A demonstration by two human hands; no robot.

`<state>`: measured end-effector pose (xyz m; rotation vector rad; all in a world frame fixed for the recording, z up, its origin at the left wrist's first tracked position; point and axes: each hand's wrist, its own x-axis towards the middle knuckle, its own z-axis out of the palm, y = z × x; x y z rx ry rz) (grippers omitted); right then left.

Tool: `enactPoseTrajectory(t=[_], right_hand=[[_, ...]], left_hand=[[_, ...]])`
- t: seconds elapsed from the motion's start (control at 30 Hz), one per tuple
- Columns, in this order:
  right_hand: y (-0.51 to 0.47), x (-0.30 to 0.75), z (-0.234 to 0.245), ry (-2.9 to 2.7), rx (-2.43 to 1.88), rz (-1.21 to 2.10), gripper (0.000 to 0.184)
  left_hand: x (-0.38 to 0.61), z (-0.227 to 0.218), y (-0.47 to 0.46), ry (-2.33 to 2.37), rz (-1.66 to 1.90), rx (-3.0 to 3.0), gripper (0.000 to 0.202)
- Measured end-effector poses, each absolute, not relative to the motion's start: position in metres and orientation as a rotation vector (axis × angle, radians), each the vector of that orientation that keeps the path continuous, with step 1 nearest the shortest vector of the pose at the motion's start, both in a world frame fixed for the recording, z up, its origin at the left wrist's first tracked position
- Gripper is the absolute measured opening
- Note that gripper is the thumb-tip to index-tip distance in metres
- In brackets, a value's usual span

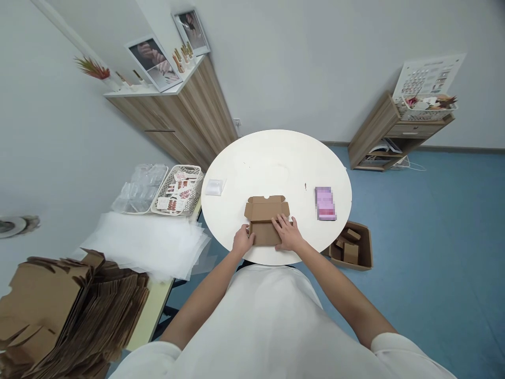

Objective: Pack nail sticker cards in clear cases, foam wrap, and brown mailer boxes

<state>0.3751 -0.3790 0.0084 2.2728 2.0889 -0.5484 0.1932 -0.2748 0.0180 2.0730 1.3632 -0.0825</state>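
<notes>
A small brown cardboard box [263, 221] lies open on the round white table [276, 163], its lid flap tilted away from me. My left hand [242, 242] curls round the box's left side wall. My right hand [286, 231] lies on the box's right side, fingers stretched over the wall and into the tray. A pink packet [325, 203] rests on the table to the right of the box. A small clear plastic bag [214, 187] lies at the table's left edge.
A side table at left holds white foam sheets [150, 242], a stack of flat cardboard blanks [67, 310], a white basket of cards [179, 192] and clear trays [136, 189]. A carton with folded boxes [351, 246] sits on the blue floor at right. Wooden cabinets stand along the wall.
</notes>
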Motion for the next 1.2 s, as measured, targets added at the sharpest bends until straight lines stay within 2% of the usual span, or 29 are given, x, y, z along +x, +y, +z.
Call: enactPoseTrajectory(t=[0.13, 0.23, 0.37, 0.47, 0.57, 0.63, 0.7, 0.83, 0.97, 1.1, 1.2], right_hand=[[-0.377, 0.375, 0.008, 2.087, 2.263, -0.555, 0.111], [-0.375, 0.375, 0.011, 2.091, 2.254, -0.559, 0.111], [-0.379, 0.379, 0.018, 2.096, 2.285, -0.576, 0.109], [-0.393, 0.385, 0.019, 1.875, 2.632, -0.62, 0.096], [-0.412, 0.391, 0.012, 1.464, 3.059, -0.923, 0.085], [-0.422, 0.393, 0.007, 1.314, 3.161, -1.237, 0.079], [-0.425, 0.394, 0.003, 1.246, 3.189, -1.412, 0.073], [-0.419, 0.397, 0.01, 1.124, 3.253, -1.426, 0.062], [-0.411, 0.397, 0.026, 1.248, 3.186, -1.667, 0.044], [-0.405, 0.389, 0.032, 1.349, 3.128, -1.73, 0.047], [-0.4, 0.383, 0.027, 1.349, 3.138, -1.566, 0.05]], left_hand=[[0.183, 0.026, -0.273, 1.101, -0.06, 2.162, 0.101], [0.186, 0.03, -0.268, 0.997, -0.254, 2.248, 0.12], [0.196, 0.03, -0.262, 1.038, -0.359, 2.258, 0.118], [0.198, 0.028, -0.26, 1.039, -0.349, 2.234, 0.116], [0.197, 0.027, -0.261, 1.044, -0.332, 2.209, 0.116], [0.197, 0.026, -0.261, 1.046, -0.321, 2.202, 0.115], [0.198, 0.025, -0.261, 1.047, -0.311, 2.204, 0.115], [0.2, 0.024, -0.263, 1.069, -0.3, 2.191, 0.115], [0.2, 0.022, -0.267, 1.086, -0.293, 2.174, 0.115], [0.202, 0.019, -0.273, 1.09, -0.263, 2.168, 0.116], [0.203, 0.016, -0.276, 1.098, -0.236, 2.161, 0.118]])
